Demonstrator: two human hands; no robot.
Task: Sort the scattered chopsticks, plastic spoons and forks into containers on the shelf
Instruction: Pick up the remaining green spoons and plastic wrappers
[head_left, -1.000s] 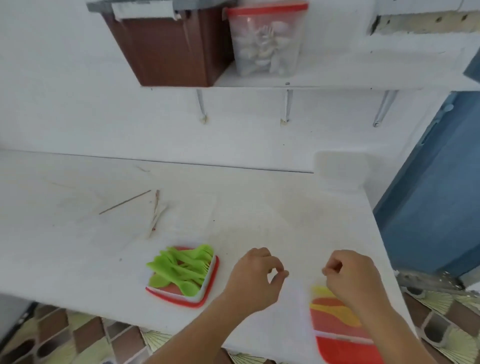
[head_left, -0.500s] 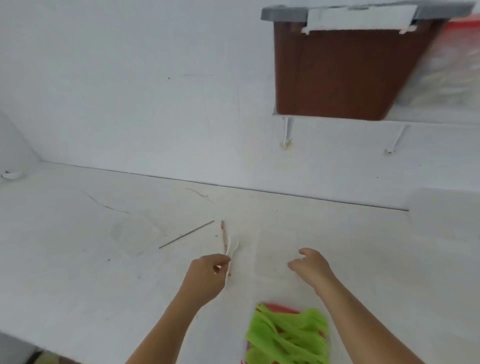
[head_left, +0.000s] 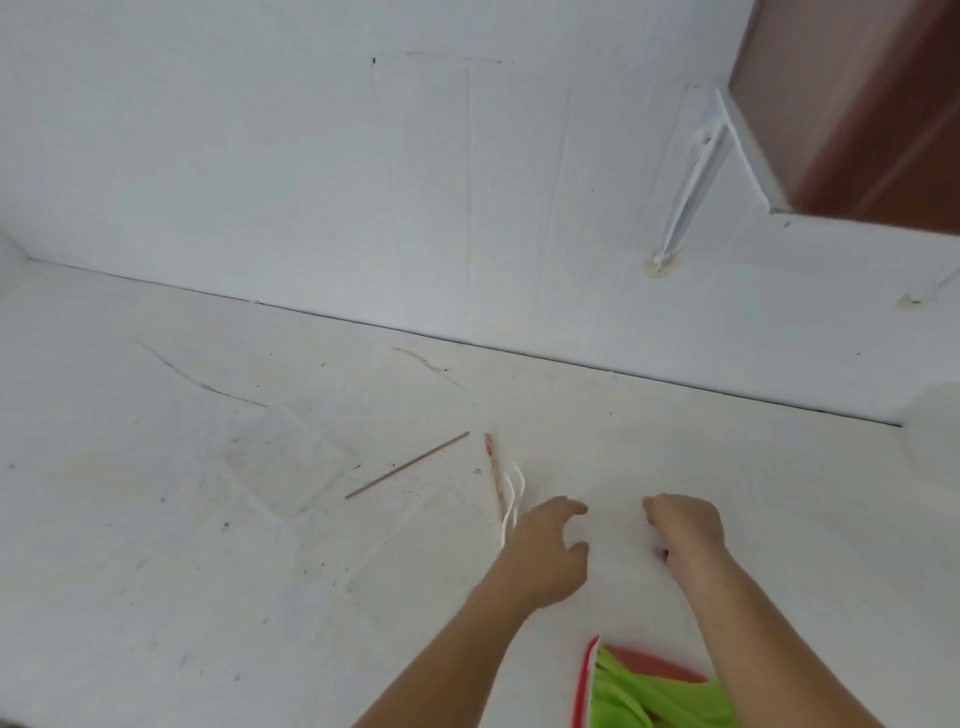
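On the white counter lie a thin wooden chopstick (head_left: 408, 465), a chopstick with a red end (head_left: 494, 475) and two white plastic utensils (head_left: 514, 491). My left hand (head_left: 545, 553) hovers at the lower ends of the white utensils, its fingers curved apart in a C, gripping nothing that I can see. To its right, my right hand (head_left: 685, 530) rests low over the counter with loosely curled fingers and holds nothing. At the bottom edge, a red-rimmed container (head_left: 583, 686) holds several green plastic utensils (head_left: 639, 699).
A brown container (head_left: 857, 104) stands on the white shelf (head_left: 750, 150) at the top right, held by a metal bracket (head_left: 693, 176). The white wall runs behind the counter. A pale lid-like shape (head_left: 935, 431) sits at the right edge.
The view has swung left and closer to the counter. My left hand has uncurled from its pinch beside the white utensils. Both hands sit a little nearer the chopsticks.
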